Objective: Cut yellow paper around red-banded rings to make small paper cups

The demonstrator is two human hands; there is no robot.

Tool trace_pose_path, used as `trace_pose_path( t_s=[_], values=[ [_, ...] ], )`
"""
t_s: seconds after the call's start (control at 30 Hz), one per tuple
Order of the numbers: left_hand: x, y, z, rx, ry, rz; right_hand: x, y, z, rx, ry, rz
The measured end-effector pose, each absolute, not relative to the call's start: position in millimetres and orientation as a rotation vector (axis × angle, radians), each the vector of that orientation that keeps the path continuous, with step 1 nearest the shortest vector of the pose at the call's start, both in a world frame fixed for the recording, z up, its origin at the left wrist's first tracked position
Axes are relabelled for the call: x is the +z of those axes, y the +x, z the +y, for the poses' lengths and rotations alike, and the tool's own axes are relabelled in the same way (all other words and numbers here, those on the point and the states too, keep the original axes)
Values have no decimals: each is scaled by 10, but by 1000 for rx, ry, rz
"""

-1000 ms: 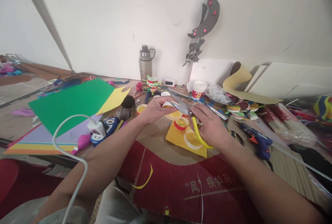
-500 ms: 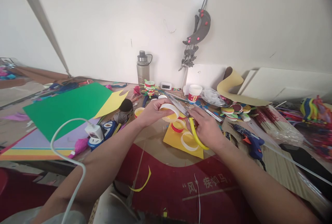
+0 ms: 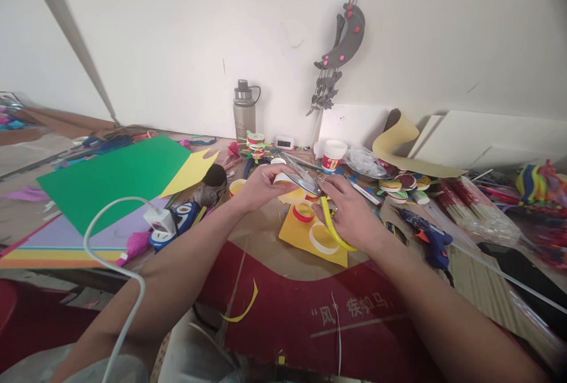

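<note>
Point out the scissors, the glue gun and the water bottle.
Scissors (image 3: 327, 216): head view, on the yellow handle.
Glue gun (image 3: 438, 243): head view, on the blue body.
Water bottle (image 3: 244, 118): head view, on the body.

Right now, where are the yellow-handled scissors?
Head view, just right of centre: the scissors are in the right hand, blades pointing toward the left hand.

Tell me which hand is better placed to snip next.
Probably the right: the right hand holds the yellow-handled scissors, blades at the white-and-yellow ring, while the left hand is occupied holding that ring.
</note>
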State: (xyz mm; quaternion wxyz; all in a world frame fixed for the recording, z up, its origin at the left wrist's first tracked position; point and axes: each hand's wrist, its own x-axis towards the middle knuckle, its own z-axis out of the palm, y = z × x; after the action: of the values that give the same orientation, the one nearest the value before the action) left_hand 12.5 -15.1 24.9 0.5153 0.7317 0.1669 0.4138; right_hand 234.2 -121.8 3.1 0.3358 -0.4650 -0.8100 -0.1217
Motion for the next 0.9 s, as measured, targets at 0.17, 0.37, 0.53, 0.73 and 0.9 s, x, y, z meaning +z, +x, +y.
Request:
trace_pose_path(
  t_s=[0.17, 0.37, 0.53, 0.73, 0.9],
  values=[
    [287, 102, -156, 963, 1829, 377, 22, 2368, -1210, -366, -1220, -2121],
    [302, 80, -156, 924, 1866, 374, -1, 2383, -1208, -371, -1230, -2126],
    [298, 82, -158, 891, 1839, 394, -8, 2389, -1208, -333, -1233, -2126],
    [305, 79, -154, 859, 1858, 391, -12, 2393, -1207, -336, -1241, -2140],
    [291, 74, -122, 846, 1903, 394, -18, 2395, -1212, -332, -1252, -2156]
  ],
)
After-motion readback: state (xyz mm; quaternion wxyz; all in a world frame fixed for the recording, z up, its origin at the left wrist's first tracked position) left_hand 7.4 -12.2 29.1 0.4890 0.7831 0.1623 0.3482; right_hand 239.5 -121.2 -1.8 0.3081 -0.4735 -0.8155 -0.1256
